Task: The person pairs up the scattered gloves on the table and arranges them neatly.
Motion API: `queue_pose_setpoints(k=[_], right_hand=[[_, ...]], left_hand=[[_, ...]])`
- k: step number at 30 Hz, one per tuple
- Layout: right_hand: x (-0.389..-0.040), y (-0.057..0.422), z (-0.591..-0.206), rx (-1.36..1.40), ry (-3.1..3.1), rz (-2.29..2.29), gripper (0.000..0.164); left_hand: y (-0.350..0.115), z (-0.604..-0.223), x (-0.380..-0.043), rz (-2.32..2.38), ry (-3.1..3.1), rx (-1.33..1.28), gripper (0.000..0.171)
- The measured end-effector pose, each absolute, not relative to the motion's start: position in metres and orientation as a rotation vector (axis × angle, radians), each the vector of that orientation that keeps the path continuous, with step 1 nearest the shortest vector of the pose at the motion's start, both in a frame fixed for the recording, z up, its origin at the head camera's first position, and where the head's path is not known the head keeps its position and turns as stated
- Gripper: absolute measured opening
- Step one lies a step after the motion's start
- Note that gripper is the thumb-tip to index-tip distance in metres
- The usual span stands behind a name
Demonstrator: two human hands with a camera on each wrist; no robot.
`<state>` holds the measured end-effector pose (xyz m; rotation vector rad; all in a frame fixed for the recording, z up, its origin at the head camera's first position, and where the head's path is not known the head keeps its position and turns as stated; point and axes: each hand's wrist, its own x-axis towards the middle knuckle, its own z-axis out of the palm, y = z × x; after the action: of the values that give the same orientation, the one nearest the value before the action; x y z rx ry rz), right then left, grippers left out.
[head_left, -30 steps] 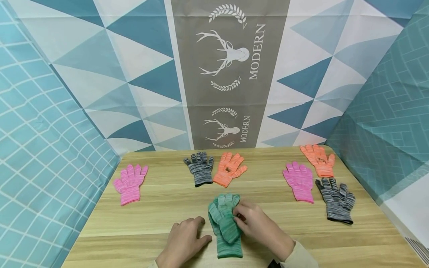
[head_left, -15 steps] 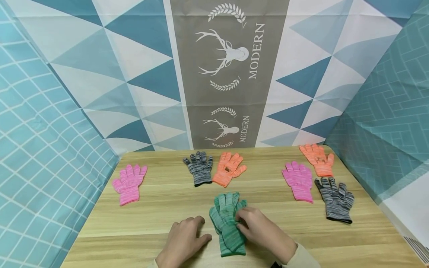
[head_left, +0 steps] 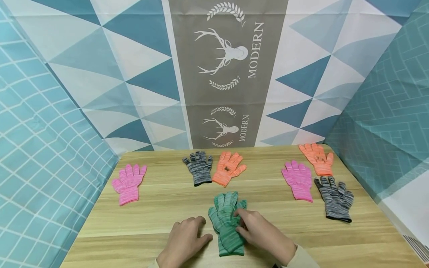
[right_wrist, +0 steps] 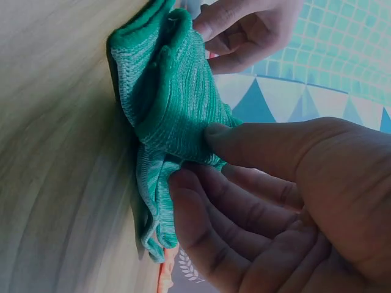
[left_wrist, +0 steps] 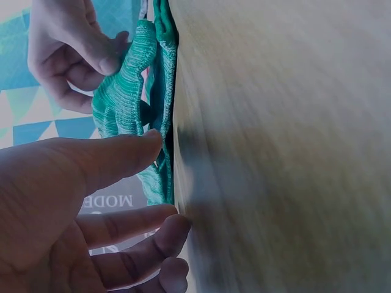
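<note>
Two green knit gloves lie one on the other near the table's front; the upper glove [head_left: 231, 234] sits slightly askew over the lower glove [head_left: 225, 254], whose cuff shows below. My right hand [head_left: 263, 230] pinches the right edge of the upper glove. In the right wrist view the thumb [right_wrist: 244, 140] presses on its knit face, with the fingers curled at the edge beneath. To the left of the pair, my left hand [head_left: 186, 238] rests on the table with relaxed fingers, apart from the gloves in the head view and holding nothing.
On the wooden table [head_left: 161, 208] lie a pink glove [head_left: 129, 184] at left, a grey glove [head_left: 199, 169] and an orange glove [head_left: 228, 169] at the back. Another pink glove [head_left: 298, 180], orange glove [head_left: 318, 160] and grey glove [head_left: 335, 199] lie at right.
The upper green glove has turned and shifted right, so its fingers now lie closer over the lower glove's. My right hand moved slightly with it; my left hand stayed put.
</note>
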<state>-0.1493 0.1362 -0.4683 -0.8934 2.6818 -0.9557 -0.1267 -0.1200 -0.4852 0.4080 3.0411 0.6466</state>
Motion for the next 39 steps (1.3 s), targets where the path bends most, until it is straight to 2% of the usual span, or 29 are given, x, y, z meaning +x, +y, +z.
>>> queue_pose_setpoints(k=[12,18,26,32,39], right_hand=[[-0.145,0.139,-0.467,-0.846,2.521,-1.158,0.008],[-0.143,0.139,-0.474,-0.897,2.526,-1.017,0.009],[-0.146,0.141,-0.484,-0.925,2.507,-0.92,0.007],[-0.16,0.149,-0.48,-0.801,2.637,-1.003,0.009],[-0.181,0.16,-0.485,-0.519,2.843,-1.123,0.005]], left_hand=[[-0.119,-0.486,-0.128,0.627,3.042,0.44,0.038],[-0.118,-0.484,-0.126,0.628,2.991,0.463,0.03],[-0.118,-0.483,-0.126,0.653,2.934,0.564,0.029],[-0.118,-0.482,-0.124,0.675,2.868,0.592,0.033],[-0.116,-0.482,-0.123,0.667,2.849,0.574,0.035]])
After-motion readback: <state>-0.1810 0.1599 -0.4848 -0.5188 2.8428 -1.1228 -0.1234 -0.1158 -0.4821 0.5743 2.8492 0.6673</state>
